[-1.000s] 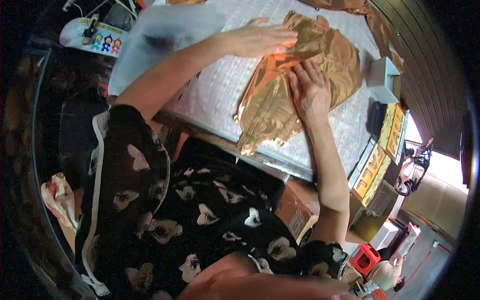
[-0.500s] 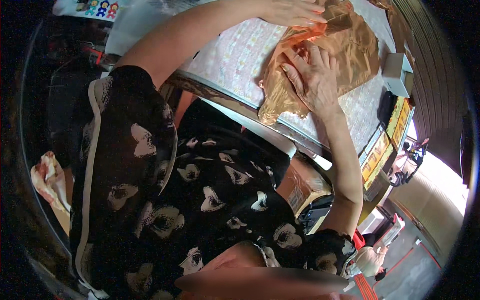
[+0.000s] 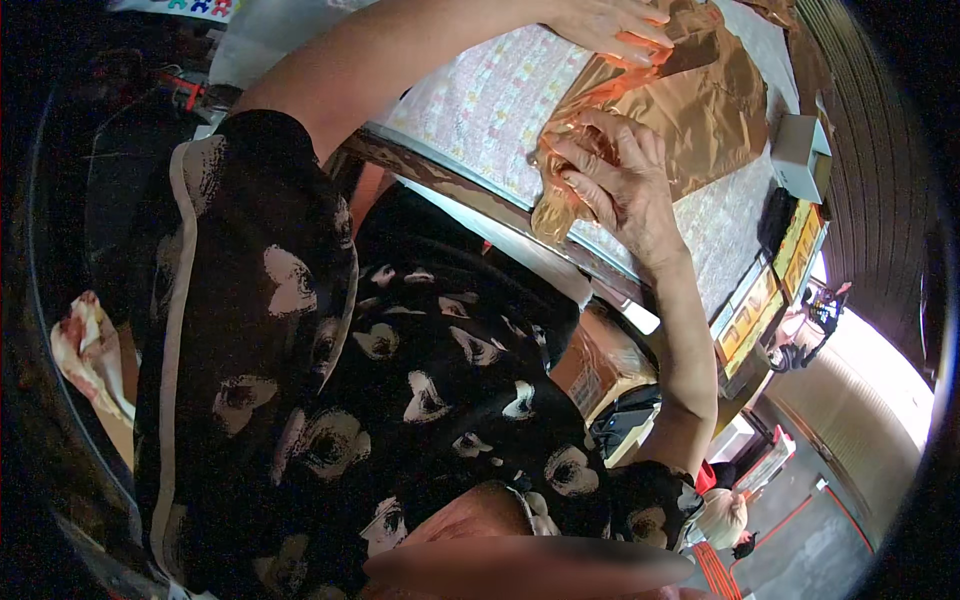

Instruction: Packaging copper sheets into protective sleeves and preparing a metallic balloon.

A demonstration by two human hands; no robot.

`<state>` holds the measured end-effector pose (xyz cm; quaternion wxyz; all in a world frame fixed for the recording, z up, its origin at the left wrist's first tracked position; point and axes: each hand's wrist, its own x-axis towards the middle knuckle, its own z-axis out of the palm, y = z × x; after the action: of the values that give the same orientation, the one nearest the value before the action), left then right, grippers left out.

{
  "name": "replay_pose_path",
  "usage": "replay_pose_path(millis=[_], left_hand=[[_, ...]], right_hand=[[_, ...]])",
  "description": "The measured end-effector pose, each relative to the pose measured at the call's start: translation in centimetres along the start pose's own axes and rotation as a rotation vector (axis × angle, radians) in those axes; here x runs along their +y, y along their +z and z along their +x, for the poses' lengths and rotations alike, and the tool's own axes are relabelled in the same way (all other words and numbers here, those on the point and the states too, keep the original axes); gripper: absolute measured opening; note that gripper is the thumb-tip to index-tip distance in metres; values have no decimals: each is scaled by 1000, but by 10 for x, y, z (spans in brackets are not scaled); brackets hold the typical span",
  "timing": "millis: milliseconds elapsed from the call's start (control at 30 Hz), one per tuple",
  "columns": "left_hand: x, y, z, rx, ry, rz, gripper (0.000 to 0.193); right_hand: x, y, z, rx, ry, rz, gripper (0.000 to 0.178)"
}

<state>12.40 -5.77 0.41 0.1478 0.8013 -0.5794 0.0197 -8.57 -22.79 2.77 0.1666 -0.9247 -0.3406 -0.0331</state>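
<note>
A crinkled, shiny copper-coloured foil sheet (image 3: 715,100) lies over a table covered with a pale patterned cloth (image 3: 490,105). At the top of the view my left hand (image 3: 610,28) rests on the sheet's far left part, its fingers stretched out. Closer to the table's front edge, my right hand (image 3: 630,190) has its fingers curled into the foil, which bunches up beneath them. A gathered corner of the sheet hangs toward the edge, left of my right hand. What lies under the foil, if anything, is hidden.
A small white box (image 3: 797,155) stands at the table's right side, with a dark object (image 3: 773,220) and yellow printed panels (image 3: 752,322) nearby. Below the table is a cardboard box (image 3: 603,362). Another person (image 3: 722,515) is at the far lower right.
My right hand has curled its fingers more tightly, and the foil's near left corner is bunched up and drawn in. My left hand stays on the sheet, slightly farther right in the view.
</note>
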Motion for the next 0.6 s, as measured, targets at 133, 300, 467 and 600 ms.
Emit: replay_pose_path(millis=[133,300,467,600], left_hand=[[14,-14,-3,-117,-85,-64,83],[26,-21,-4,-202,-144,1,97],[24,-13,-4,-188,-134,12,103],[22,-15,-4,-191,-150,0,105]], right_hand=[[-2,0,0,-3,-45,7,40],[-9,-3,2,-1,-96,-6,42],[-8,-6,3,57,-27,34,45],[-4,-2,17,137,5,-198,44]])
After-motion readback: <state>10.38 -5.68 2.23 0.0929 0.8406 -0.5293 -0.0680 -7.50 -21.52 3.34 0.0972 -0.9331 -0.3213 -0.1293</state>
